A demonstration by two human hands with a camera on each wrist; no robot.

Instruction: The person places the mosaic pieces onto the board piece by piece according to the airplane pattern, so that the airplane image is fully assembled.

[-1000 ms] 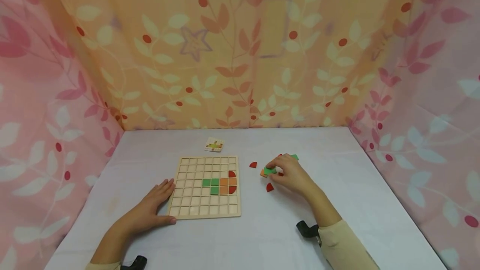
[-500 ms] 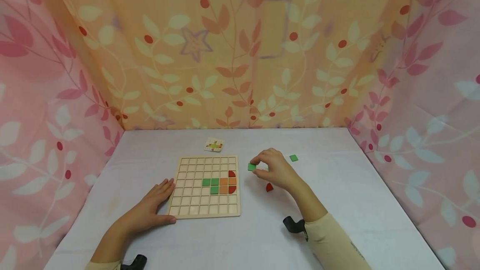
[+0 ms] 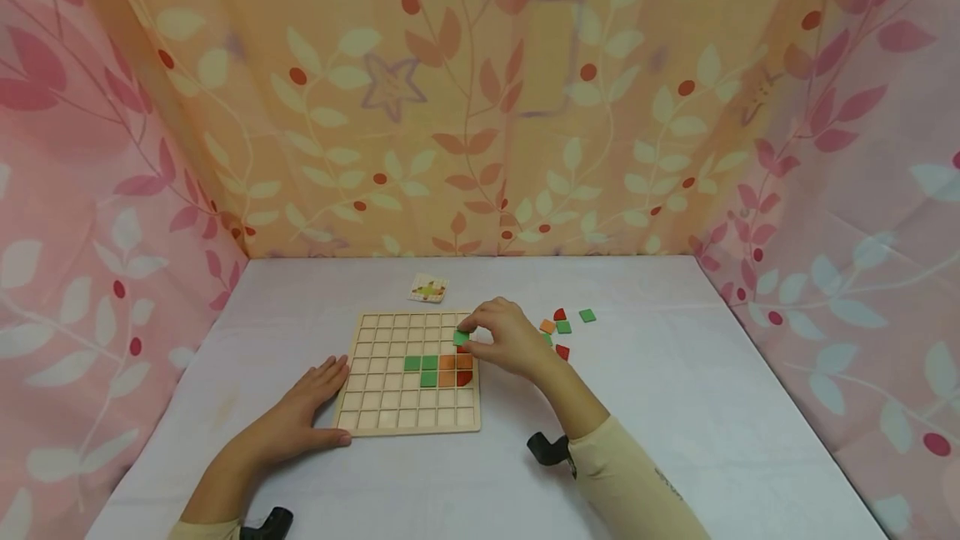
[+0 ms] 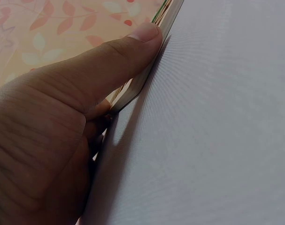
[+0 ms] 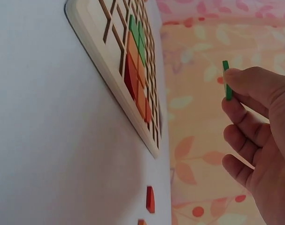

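Between thumb and forefinger, my right hand [image 3: 510,338] pinches a green square tile [image 3: 461,338]. In the right wrist view this tile [image 5: 227,84] is seen edge-on, held clear of the board. Below it lies the wooden grid board [image 3: 381,400], with green, orange and red pieces set in cells on its right half. The held tile partly covers the upper red quarter-round piece [image 3: 461,350]. My left hand [image 3: 300,415] rests against the board's left side, fingers extended, its thumb at the near left corner. The left wrist view has that thumb [image 4: 133,42] along the board's edge.
Several loose pieces lie right of the board, among them a green tile [image 3: 587,316], an orange tile [image 3: 547,327] and a red piece [image 3: 562,352]; my right hand and arm hide others. A small pattern card [image 3: 428,289] lies behind the board. Patterned curtains [image 3: 465,107] surround the white table.
My right hand picked up the green tile from the loose pieces and carried it left, over the board's upper right part. The left hand and board stay in place.
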